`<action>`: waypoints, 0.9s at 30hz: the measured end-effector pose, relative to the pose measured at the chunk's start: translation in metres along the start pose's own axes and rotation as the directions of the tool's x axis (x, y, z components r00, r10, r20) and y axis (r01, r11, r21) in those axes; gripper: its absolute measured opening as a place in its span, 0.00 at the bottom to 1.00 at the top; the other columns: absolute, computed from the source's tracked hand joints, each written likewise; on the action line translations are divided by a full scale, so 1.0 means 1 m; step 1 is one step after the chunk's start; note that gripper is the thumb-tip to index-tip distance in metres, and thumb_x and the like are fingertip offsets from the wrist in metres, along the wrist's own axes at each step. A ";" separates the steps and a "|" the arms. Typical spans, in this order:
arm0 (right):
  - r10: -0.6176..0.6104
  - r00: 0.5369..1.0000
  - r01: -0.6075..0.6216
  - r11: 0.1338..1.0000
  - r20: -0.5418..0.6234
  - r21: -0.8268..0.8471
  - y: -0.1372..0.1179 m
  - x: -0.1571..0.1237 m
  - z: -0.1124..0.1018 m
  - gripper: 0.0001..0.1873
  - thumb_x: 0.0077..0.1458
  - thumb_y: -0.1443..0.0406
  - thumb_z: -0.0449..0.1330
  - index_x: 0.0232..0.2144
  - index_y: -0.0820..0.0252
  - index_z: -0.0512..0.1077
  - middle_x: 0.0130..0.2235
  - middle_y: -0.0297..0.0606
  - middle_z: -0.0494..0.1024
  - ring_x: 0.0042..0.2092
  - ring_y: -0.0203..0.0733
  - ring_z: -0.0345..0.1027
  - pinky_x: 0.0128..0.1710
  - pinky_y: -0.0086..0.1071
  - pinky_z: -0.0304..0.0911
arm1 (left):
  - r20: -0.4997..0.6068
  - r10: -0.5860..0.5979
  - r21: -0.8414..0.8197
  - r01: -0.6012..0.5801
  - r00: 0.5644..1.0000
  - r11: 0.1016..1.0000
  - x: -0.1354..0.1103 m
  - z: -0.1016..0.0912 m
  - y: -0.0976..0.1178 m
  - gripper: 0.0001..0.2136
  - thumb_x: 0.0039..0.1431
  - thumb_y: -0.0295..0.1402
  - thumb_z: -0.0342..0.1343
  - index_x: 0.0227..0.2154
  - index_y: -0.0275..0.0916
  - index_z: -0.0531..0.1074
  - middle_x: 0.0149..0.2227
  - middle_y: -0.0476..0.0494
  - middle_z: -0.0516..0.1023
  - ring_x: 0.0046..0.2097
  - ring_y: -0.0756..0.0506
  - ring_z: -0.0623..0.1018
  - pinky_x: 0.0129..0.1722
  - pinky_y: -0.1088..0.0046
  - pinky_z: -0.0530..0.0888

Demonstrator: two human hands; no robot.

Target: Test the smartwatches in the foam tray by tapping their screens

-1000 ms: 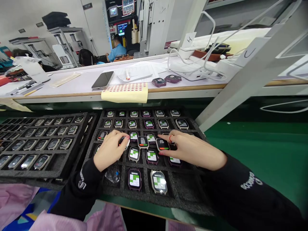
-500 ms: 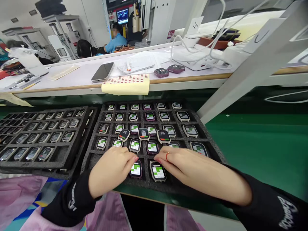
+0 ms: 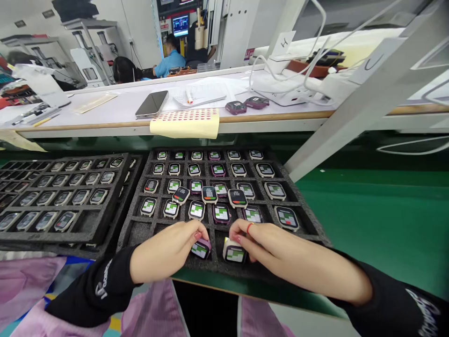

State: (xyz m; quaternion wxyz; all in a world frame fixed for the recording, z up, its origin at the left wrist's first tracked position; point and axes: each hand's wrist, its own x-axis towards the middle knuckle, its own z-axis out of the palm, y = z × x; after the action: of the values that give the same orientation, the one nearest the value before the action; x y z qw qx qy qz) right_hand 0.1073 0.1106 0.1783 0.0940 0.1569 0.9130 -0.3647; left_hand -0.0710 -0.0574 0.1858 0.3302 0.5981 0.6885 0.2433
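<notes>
In the head view a black foam tray (image 3: 135,231) holds rows of smartwatch bodies without straps, many with green and white screens. My left hand (image 3: 175,248) is closed on a purple smartwatch (image 3: 201,249), tilted up at the tray's front row. To its right, my right hand (image 3: 257,238) pinches a cream smartwatch (image 3: 235,253) by its upper edge, also tilted. Across the dividers just beyond my hands rest three cream watches with dark screens: a left one (image 3: 181,195), a middle one (image 3: 209,194) and a right one (image 3: 237,198).
More foam trays of watches (image 3: 89,224) are stacked on the left. A shelf edge (image 3: 266,118) runs behind, bearing a phone (image 3: 152,104), a yellow sticker sheet (image 3: 184,125) and two purple watch cases (image 3: 257,102). A slanted white post (image 3: 336,117) stands at right. People sit farther back.
Both hands have closed on the two front-row watches and tipped them up from their compartments. The three watches across the dividers stay in place.
</notes>
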 end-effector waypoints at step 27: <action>-0.108 0.993 0.112 0.990 -0.049 0.086 0.006 0.004 -0.004 0.18 0.65 0.58 0.48 0.34 0.58 0.75 0.32 0.38 0.78 0.34 0.44 0.72 0.38 0.37 0.65 | -0.104 0.356 0.339 -0.303 0.929 0.891 0.015 0.019 0.014 0.23 0.63 0.38 0.60 0.58 0.34 0.66 0.55 0.35 0.71 0.55 0.40 0.73 0.56 0.63 0.74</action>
State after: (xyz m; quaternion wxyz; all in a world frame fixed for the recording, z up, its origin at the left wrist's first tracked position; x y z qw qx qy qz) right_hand 0.1054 0.1181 0.1761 0.0465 0.1183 0.9051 -0.4058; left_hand -0.0491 -0.0419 0.1811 0.1263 0.7296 0.6314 0.2304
